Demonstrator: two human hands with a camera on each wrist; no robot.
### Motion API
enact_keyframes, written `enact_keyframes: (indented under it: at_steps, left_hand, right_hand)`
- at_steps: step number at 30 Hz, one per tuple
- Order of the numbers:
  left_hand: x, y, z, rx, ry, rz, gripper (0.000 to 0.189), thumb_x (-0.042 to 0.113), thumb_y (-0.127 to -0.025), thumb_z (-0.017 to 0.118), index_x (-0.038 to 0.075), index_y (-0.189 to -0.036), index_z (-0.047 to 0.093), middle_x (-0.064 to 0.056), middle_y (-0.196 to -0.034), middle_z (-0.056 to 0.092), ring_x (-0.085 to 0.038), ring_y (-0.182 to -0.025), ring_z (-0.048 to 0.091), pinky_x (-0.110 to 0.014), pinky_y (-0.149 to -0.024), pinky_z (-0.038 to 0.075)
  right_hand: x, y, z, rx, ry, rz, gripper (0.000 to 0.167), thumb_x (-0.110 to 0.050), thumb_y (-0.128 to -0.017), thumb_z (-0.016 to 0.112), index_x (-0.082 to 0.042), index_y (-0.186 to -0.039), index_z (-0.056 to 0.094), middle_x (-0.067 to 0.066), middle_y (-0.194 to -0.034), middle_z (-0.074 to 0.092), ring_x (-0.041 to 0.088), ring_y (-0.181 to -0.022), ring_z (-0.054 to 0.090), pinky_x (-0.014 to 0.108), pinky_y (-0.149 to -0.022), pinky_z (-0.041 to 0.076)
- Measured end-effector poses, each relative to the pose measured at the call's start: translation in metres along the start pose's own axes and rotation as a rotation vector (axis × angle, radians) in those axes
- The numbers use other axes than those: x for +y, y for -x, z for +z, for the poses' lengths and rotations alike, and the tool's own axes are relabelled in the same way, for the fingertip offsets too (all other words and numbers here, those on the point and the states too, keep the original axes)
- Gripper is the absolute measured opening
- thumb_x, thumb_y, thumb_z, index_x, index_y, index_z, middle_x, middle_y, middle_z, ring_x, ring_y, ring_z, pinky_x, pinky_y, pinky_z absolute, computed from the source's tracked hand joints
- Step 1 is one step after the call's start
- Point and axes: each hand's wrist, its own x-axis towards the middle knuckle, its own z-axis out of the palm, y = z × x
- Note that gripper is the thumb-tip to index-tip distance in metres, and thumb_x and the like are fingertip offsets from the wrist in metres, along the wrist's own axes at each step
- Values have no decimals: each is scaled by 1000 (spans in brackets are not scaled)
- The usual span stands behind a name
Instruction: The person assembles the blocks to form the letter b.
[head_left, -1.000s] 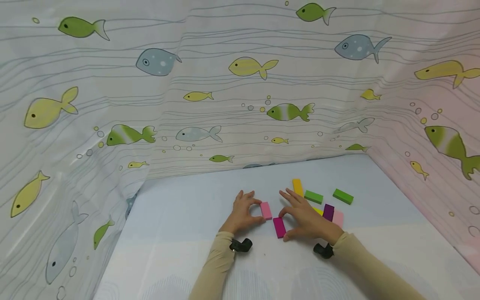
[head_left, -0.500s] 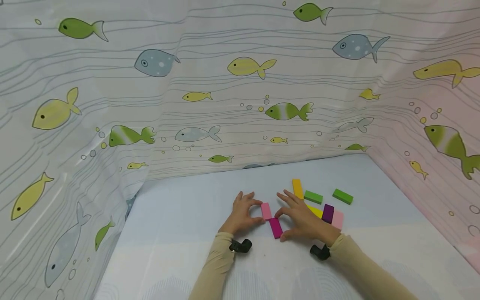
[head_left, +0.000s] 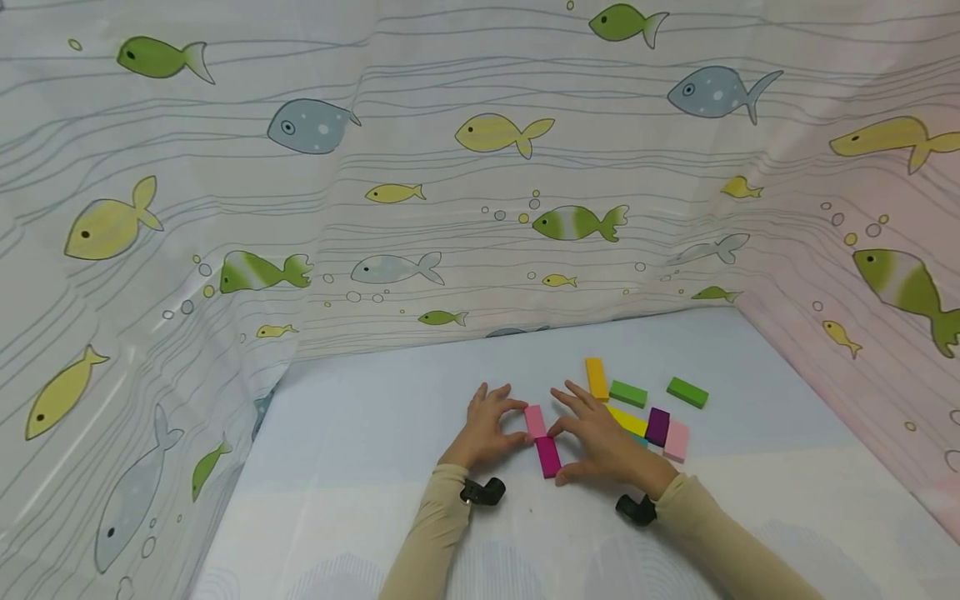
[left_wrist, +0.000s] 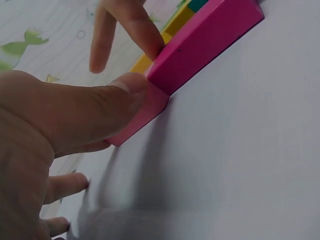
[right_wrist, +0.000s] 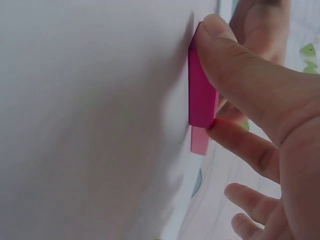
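Note:
On the pale table, a pink block and a magenta block lie end to end, touching in the left wrist view. My left hand pinches the pink block by its ends between thumb and index finger, its other fingers spread. The magenta block is held the same way by my right hand, thumb at the near end and index finger close to the joint. Seen from the right wrist, the magenta block sits before the pink block. My left thumb partly covers the pink block in the left wrist view.
Right of my hands lie an orange block, two green blocks, one nearer and one farther right, a yellow block, a purple block, a light pink block and a partly hidden teal block. A fish-patterned curtain surrounds the table.
My right hand has slid the magenta block left, against the pink block's near end. The yellow and teal blocks show more now. My left hand has stayed nearly still.

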Motion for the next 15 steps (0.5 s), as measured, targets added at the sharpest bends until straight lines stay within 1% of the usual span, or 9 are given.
enact_keyframes:
  at_steps: [6, 9, 15]
  left_hand:
    - [0, 0, 0, 5, 10, -2, 46, 37, -89, 85, 15, -128, 75, -23, -163, 46, -59, -157, 20, -74, -125, 17]
    - [1, -1, 1, 8, 9, -4, 43, 37, -88, 86, 16, -125, 76, -23, -163, 46, -59, -157, 21, -74, -125, 17]
    - [3, -2, 2, 24, 1, 5, 41, 36, -87, 88, 15, -121, 77, -25, -161, 49, -61, -155, 24, -75, -124, 19]
  right_hand:
    - [-6, 1, 1, -35, 23, 33, 59, -53, -67, 97, -27, -116, 77, 12, -171, 38, 39, -164, 15, 73, -120, 32]
    - [-9, 2, 1, -34, 39, 35, 59, -55, -66, 98, -27, -114, 77, 11, -171, 38, 38, -164, 14, 72, -121, 31]
    - [-12, 2, -1, 22, 90, 31, 59, -58, -60, 99, -26, -106, 79, 13, -168, 43, 39, -163, 18, 72, -120, 31]
